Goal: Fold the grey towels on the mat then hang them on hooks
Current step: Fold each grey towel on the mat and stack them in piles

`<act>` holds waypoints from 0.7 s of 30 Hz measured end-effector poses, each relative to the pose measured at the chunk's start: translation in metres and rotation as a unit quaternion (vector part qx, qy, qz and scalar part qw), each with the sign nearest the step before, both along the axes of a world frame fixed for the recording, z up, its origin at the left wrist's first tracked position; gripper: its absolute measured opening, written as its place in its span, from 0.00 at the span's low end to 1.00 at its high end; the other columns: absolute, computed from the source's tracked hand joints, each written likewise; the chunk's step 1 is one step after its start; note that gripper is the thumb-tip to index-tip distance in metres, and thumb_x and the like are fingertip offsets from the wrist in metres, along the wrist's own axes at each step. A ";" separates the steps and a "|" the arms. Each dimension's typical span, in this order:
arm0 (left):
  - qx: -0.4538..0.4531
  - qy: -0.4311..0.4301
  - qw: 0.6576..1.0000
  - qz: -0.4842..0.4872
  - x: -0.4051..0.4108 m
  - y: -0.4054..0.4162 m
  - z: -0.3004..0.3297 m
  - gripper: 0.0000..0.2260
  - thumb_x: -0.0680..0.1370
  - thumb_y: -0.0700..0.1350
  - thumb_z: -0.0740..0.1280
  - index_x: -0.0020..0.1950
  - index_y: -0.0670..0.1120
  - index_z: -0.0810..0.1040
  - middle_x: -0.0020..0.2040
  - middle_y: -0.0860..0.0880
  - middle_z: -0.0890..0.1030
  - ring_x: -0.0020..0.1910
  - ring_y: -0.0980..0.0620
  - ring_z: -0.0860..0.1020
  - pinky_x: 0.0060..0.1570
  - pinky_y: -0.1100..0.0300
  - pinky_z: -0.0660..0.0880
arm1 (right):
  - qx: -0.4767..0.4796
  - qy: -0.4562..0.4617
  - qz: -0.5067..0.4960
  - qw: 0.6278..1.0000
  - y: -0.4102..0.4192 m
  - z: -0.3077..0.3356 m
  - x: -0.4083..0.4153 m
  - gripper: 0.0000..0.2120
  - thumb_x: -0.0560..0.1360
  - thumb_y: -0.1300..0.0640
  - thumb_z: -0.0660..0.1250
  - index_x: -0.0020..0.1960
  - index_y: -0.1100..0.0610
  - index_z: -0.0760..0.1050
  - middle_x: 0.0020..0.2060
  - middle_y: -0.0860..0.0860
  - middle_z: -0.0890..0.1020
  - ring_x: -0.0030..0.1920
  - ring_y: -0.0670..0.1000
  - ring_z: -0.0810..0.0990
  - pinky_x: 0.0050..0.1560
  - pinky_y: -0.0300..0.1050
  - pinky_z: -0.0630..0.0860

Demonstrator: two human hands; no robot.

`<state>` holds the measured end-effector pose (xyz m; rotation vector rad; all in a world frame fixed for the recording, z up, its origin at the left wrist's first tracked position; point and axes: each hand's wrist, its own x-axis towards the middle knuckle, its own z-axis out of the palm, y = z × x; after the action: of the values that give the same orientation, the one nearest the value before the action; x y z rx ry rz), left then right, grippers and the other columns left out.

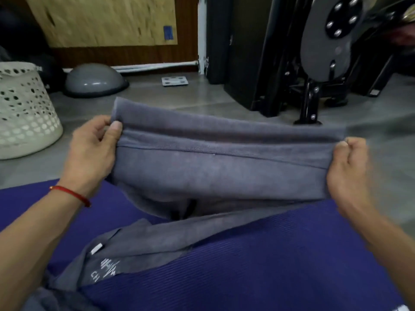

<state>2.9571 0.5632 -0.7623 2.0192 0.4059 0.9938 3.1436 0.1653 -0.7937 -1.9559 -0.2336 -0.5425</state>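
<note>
Towel (224,167), grey, held stretched above the far edge of the purple mat (269,254); its lower part trails down onto the mat toward the near left corner, where a white label and printed lettering show. Left hand (89,153) pinches the towel's upper left corner between thumb and fingers; a red cord sits on that wrist. Right hand (350,173) grips the upper right corner with fingers curled closed on the cloth. Beyond the mat, on the grey floor: white perforated basket (24,113) at far left, grey half-dome balance trainer (94,80) behind it, small flat scale (174,81), and black exercise machine (303,63) at far right.
</note>
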 end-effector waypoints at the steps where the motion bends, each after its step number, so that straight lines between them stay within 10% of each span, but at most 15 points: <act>1: 0.020 0.061 0.998 -0.008 0.010 -0.001 -0.003 0.08 0.84 0.48 0.63 0.48 0.47 0.79 0.38 0.51 0.82 0.37 0.58 0.77 0.39 0.63 0.74 | -0.031 0.040 -0.003 0.999 -0.007 -0.021 0.003 0.10 0.85 0.52 0.52 0.55 0.57 0.68 0.48 0.53 0.75 0.50 0.50 0.75 0.53 0.46 0.69; 4: 0.078 0.208 0.975 -0.019 0.036 -0.013 -0.034 0.09 0.83 0.46 0.64 0.45 0.46 0.78 0.36 0.42 0.81 0.38 0.49 0.77 0.36 0.55 0.71 | -0.054 0.211 0.014 0.976 -0.029 -0.100 -0.011 0.12 0.85 0.54 0.55 0.49 0.59 0.71 0.46 0.55 0.78 0.53 0.63 0.78 0.51 0.55 0.72; 9: 0.158 0.284 0.944 -0.059 0.074 -0.039 -0.068 0.08 0.83 0.44 0.63 0.46 0.44 0.77 0.38 0.44 0.79 0.41 0.44 0.76 0.38 0.55 0.63 | 0.066 0.326 0.006 0.943 -0.066 -0.165 -0.070 0.12 0.86 0.49 0.55 0.53 0.55 0.72 0.48 0.53 0.79 0.48 0.55 0.79 0.47 0.56 0.77; 21: 0.244 0.324 0.903 -0.143 0.343 -0.240 -0.094 0.14 0.78 0.54 0.59 0.43 0.48 0.80 0.47 0.39 0.85 0.51 0.35 0.82 0.53 0.48 0.79 | 0.100 0.277 -0.324 0.899 -0.207 -0.191 -0.005 0.12 0.80 0.48 0.59 0.51 0.56 0.75 0.42 0.54 0.81 0.40 0.57 0.81 0.44 0.58 0.81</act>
<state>3.2996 0.3234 -0.8565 2.7588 0.1950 0.2164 3.1388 -0.0412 -0.9844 -1.8734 0.8320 -0.3770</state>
